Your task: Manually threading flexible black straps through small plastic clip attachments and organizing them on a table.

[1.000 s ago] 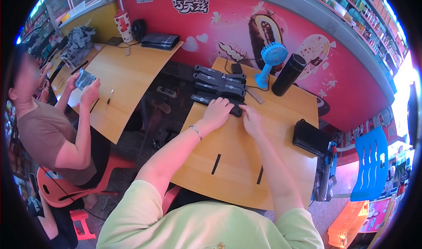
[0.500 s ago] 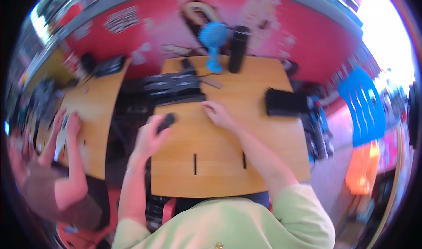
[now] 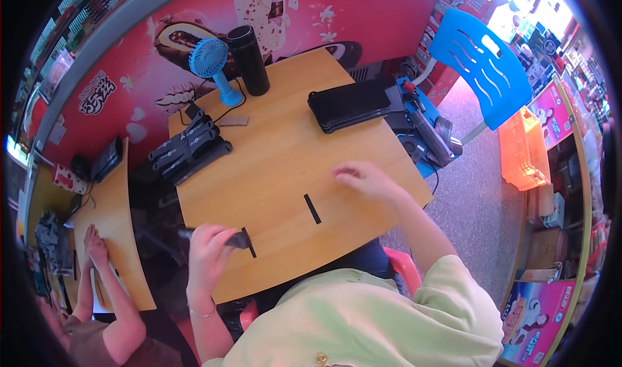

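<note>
Black, its full shape hidden by the grip, one item is at seven o'clock on the worktop – the left hand has its fingers wrapped round it, back of the wrist up. The right hand, loosely curled and holding nothing, is at three. Counted: two black strips at five and seven, one blue fan at eleven – one black bottle just beside it
</note>
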A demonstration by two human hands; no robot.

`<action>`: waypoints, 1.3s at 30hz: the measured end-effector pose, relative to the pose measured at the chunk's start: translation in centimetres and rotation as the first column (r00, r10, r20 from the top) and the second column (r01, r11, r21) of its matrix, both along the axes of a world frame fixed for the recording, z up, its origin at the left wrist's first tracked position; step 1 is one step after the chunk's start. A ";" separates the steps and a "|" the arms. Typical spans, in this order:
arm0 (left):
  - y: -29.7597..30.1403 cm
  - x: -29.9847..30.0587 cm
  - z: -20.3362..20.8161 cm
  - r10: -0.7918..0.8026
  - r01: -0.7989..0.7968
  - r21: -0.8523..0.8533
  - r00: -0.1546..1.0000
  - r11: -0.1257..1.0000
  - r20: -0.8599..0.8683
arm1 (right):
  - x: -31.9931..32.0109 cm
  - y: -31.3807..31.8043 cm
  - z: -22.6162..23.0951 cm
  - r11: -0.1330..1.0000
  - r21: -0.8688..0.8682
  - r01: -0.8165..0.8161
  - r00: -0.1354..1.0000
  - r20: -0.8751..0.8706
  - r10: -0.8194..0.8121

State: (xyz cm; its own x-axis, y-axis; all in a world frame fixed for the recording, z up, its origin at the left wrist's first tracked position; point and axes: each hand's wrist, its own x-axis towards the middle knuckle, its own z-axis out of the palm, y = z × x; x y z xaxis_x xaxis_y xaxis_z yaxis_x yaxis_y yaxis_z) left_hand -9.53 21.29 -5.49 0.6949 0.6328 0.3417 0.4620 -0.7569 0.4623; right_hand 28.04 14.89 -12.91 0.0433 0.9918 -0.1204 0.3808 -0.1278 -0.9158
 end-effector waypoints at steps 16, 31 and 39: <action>-0.9 4.7 -4.5 0.038 -0.039 -0.005 0.980 0.999 -0.194 | 6.3 4.1 -2.2 0.880 0.474 -0.030 0.591 0.718 -0.366; -2.1 5.8 -7.2 0.343 -0.422 -0.329 0.899 0.845 -0.274 | 4.3 4.2 -1.8 0.966 0.221 -0.133 0.359 0.919 -0.161; -1.3 4.7 -8.0 0.338 -0.311 -0.443 0.941 0.841 -0.018 | 1.9 4.1 -0.9 0.976 0.159 -0.148 0.602 0.798 -0.039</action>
